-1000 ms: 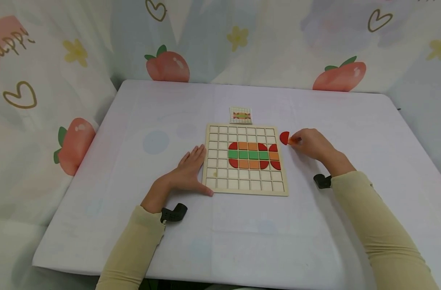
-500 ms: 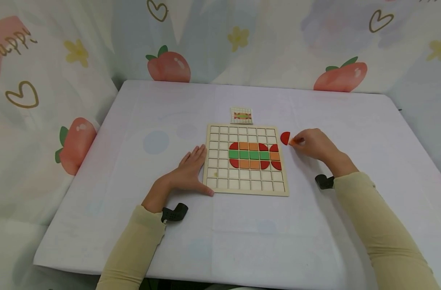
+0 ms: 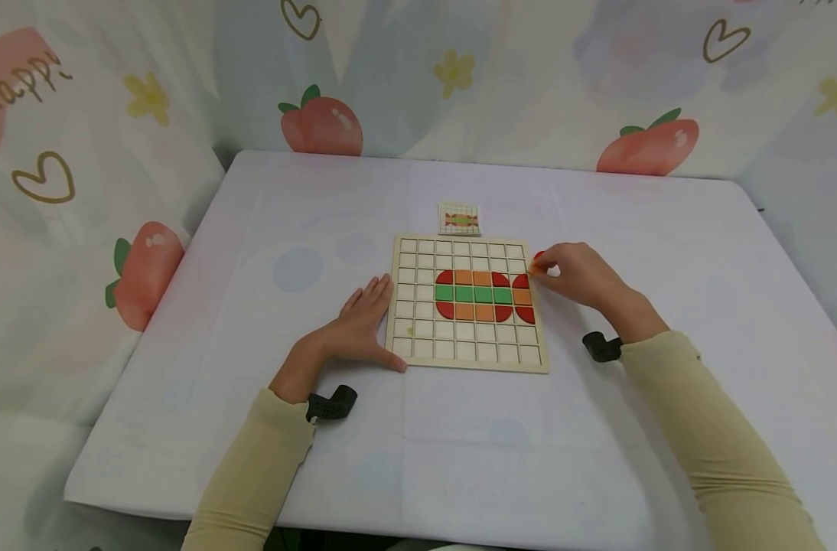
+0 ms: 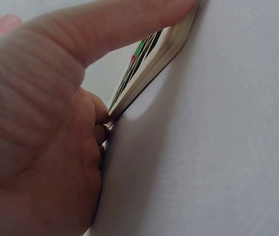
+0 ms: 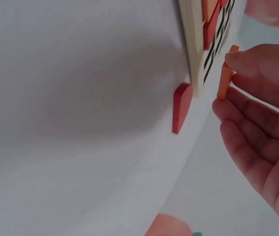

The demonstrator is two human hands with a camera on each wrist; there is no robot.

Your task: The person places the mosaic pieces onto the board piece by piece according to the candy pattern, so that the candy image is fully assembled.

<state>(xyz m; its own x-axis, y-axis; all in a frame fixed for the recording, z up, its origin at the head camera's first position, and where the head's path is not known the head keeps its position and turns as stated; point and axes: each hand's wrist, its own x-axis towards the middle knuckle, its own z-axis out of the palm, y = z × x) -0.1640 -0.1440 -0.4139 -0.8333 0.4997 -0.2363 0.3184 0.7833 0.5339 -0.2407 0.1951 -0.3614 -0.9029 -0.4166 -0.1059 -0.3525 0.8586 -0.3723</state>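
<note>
A wooden grid board [image 3: 473, 367] lies on the table, with green, orange and red tiles set in some of its squares. My left hand [image 3: 353, 333] rests along the board's left edge, fingers straight and thumb at the near left corner. Between thumb and fingertips my right hand [image 3: 587, 279] pinches an orange tile [image 5: 226, 78], held above the table at the board's right edge. Beside that edge lie red rounded pieces [image 5: 180, 105] on the cloth, mostly hidden by my right hand in the head view.
Touching the board's far side or just beyond it is a small pattern card [image 3: 459, 219] showing a similar coloured figure. The white-covered table [image 3: 288, 451] extends on all sides. Patterned curtains [image 3: 391, 76] stand behind and at the sides.
My right hand has moved left with the orange tile, from beside the red pieces to the board's right edge. My left hand and the board stay in place.
</note>
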